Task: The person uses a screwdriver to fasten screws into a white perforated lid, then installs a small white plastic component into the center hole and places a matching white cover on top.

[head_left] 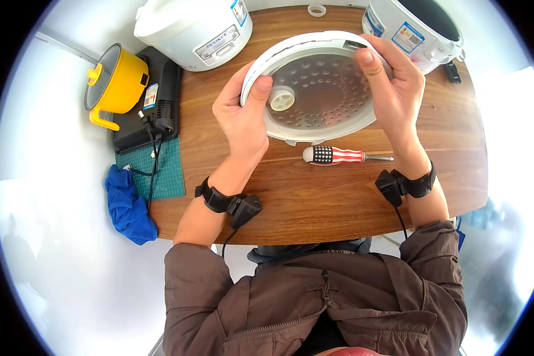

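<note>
Held up above the table is a round rice cooker lid (320, 118), white at the rim with a dimpled metal inner plate facing me. A small white round vent cap (282, 98) sits at the plate's left side. My left hand (246, 110) grips the lid's left rim, thumb on the inner side. Around the upper right rim my right hand (394, 83) is closed, its thumb lying over the inner edge. Below the lid, a screwdriver (338, 155) with a striped and dotted handle lies on the wood, its shaft pointing right.
White rice cookers stand at the back, one left (213, 44) and one right (391, 35) with its top uncovered. A white ring (317, 10) lies between them. At left are a yellow pot (121, 80), a black appliance (169, 89), a green mat (166, 178) and a blue cloth (127, 207).
</note>
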`<state>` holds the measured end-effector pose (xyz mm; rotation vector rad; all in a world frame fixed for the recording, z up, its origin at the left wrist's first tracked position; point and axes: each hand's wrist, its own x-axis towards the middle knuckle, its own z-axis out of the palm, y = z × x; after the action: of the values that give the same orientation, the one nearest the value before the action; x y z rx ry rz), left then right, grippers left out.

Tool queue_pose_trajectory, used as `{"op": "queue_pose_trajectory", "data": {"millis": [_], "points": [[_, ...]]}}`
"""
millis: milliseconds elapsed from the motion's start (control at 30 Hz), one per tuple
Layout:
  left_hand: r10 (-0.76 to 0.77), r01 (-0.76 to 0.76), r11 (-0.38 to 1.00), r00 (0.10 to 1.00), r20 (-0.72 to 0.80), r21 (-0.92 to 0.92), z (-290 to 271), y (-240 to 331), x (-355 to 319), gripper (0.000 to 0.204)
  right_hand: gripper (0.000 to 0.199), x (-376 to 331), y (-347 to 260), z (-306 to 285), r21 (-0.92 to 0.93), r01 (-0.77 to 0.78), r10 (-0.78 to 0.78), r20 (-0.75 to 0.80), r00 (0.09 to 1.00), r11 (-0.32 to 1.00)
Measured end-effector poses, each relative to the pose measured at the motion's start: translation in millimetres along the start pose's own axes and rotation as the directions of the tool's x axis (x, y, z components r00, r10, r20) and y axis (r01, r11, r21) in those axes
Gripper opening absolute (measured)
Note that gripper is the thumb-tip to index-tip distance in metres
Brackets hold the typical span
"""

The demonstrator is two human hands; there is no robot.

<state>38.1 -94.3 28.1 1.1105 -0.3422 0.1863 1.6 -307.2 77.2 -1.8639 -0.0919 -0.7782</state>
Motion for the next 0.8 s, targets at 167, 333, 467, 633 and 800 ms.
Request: {"op": "queue_pose_trajectory", "data": {"millis": [167,333,467,633,800], "points": [[0.013,-0.012,1.000,1.000,-0.021,0.017,1.7,2.0,2.4,0.038,0.034,8.0,-4.5,-1.3,-0.016,-0.021,0.022,0.061,0.998,1.000],[0.056,-0.056,0.996,0.998,0.007,0.068,5.1,1.8,2.0,0.036,0.033,15.6,-8.7,-7.6,0.039,0.098,-0.103,0.149,0.983,0.994],[0.128,-0.142,0.971,0.988,0.081,0.195,7.0,9.0,-3.8,0.034,0.029,13.0,-24.6,-7.2,-0.041,0.112,-0.098,0.254,0.962,0.993],[0.124,-0.143,0.967,0.987,0.099,0.213,7.6,9.3,-5.1,0.033,0.025,9.7,-28.4,-9.3,-0.100,0.033,-0.007,0.251,0.968,0.994],[0.115,-0.141,0.961,0.986,0.119,0.239,7.3,11.7,-1.4,0.034,0.026,10.0,-25.5,-6.8,-0.108,0.022,0.003,0.225,0.974,0.994]]}}
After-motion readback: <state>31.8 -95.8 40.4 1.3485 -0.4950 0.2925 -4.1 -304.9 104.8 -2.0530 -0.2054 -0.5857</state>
